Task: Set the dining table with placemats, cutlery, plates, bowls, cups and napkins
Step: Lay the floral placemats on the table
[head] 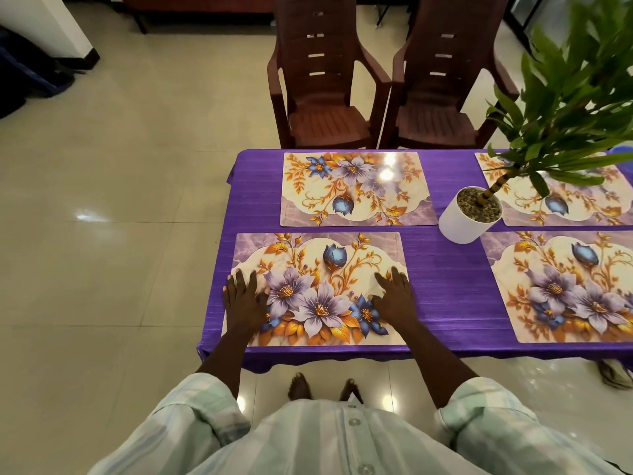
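Several floral placemats lie on the purple tablecloth (445, 296). The near left placemat (318, 265) sits at the table's front left corner. My left hand (243, 296) lies flat on its left side, fingers straight. My right hand (394, 296) lies flat on its right side, fingers spread. A second placemat (352, 200) lies behind it. A third placemat (565, 289) is at the near right, and a fourth placemat (534, 207) at the far right is partly hidden by leaves.
A white pot (462, 224) with pebbles and a leafy green plant (568, 108) stands between the mats. Two brown plastic chairs (325, 80) (445, 80) stand behind the table. Tiled floor (120, 234) spreads to the left.
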Demonstrator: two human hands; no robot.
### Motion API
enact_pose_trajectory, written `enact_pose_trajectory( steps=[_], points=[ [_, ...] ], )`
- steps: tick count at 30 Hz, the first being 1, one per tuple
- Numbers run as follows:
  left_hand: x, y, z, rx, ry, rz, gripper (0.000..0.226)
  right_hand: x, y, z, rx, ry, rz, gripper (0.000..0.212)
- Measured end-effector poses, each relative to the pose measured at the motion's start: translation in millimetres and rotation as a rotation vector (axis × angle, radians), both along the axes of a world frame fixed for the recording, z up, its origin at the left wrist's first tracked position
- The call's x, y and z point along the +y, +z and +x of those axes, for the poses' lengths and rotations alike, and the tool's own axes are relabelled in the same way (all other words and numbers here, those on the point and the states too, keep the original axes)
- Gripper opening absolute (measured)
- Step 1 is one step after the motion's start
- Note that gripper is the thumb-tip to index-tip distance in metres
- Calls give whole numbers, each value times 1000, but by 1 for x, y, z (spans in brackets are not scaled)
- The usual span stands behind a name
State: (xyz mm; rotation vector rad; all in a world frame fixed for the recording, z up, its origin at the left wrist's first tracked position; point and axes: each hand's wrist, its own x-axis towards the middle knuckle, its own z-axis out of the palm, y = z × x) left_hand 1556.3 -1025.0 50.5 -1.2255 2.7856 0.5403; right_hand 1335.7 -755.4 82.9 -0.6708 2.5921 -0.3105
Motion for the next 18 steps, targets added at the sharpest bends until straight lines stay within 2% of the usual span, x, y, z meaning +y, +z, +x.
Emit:
enact_pose_trajectory(
  steps=[12,16,18],
  points=[
    [4,15,-5,-63,22,24,76,-5,5,1,-31,-35,7,64],
    [8,22,-11,-70,24,-11,60,-13,8,7,8,-26,-24,68],
    [13,25,-14,-52,-11,-48,55,-18,11,11,12,19,-49,63]
  ],
)
